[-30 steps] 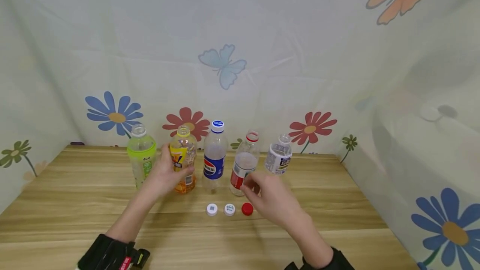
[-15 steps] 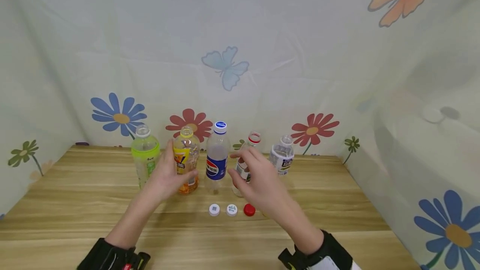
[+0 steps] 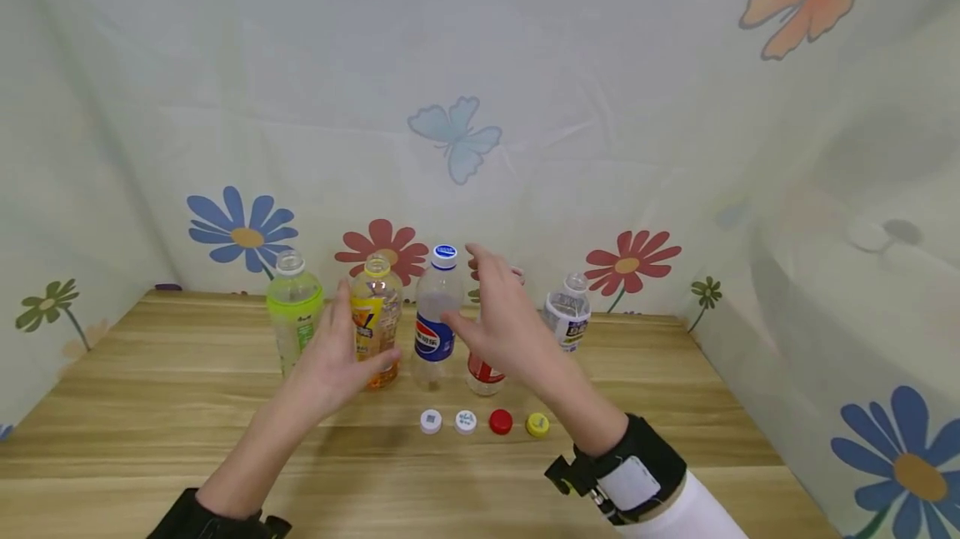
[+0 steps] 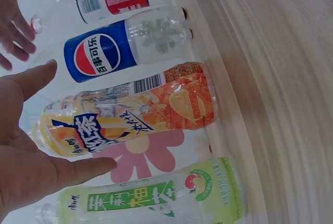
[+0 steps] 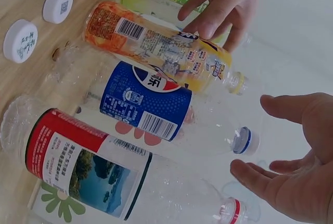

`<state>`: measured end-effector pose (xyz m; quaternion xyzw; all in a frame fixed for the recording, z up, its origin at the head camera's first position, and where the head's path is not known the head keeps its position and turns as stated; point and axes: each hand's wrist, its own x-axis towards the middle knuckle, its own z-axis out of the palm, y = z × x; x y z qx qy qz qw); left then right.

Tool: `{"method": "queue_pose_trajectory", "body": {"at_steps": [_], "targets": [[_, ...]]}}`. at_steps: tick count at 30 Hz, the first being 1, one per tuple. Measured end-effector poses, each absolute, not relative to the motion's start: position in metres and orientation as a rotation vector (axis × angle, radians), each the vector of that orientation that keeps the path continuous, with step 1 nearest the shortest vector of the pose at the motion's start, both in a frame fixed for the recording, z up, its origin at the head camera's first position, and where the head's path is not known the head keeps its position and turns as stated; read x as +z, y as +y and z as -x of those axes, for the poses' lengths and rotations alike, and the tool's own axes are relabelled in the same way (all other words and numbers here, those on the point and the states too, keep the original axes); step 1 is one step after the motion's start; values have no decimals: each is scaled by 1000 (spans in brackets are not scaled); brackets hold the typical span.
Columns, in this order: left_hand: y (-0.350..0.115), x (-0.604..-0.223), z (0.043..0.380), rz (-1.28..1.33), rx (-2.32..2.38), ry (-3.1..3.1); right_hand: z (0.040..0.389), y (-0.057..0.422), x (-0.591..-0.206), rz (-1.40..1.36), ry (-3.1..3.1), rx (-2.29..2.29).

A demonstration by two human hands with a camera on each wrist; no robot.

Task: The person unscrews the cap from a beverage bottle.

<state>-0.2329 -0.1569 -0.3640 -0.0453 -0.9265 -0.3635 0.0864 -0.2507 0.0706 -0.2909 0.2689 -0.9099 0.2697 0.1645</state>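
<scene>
My left hand (image 3: 333,368) is at the yellow-and-orange iced tea bottle (image 4: 140,104), fingers and thumb spread on either side of it. That bottle stands upright and uncapped. To its right is a Pepsi bottle (image 3: 433,339), whose white and blue cap (image 5: 244,142) is on its neck. My right hand (image 3: 506,318) hovers beside that cap, thumb and fingers apart, holding nothing; in the right wrist view a gap shows between them and the cap. Behind this hand stands an uncapped bottle with a red label (image 5: 88,161), partly hidden in the head view.
A green-labelled uncapped bottle (image 3: 295,306) stands at the left, a small clear uncapped bottle (image 3: 568,321) at the right. In front lie loose caps in a row: two white caps (image 3: 465,422), a red cap (image 3: 501,421) and a yellow cap (image 3: 537,425). A printed cloth (image 3: 600,147) hangs behind.
My right hand has risen from near the row of caps, up and left to the Pepsi bottle's cap, its fingers opening. The yellow cap has come into sight. My left hand stays by the iced tea bottle.
</scene>
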Motion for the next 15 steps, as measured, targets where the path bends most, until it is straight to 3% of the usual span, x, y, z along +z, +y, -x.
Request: {"method": "queue_pose_trajectory", "body": {"at_steps": [15], "targets": [[-154, -355, 211, 215, -958, -2682, 267, 57, -301, -642, -2751, 920]]}}
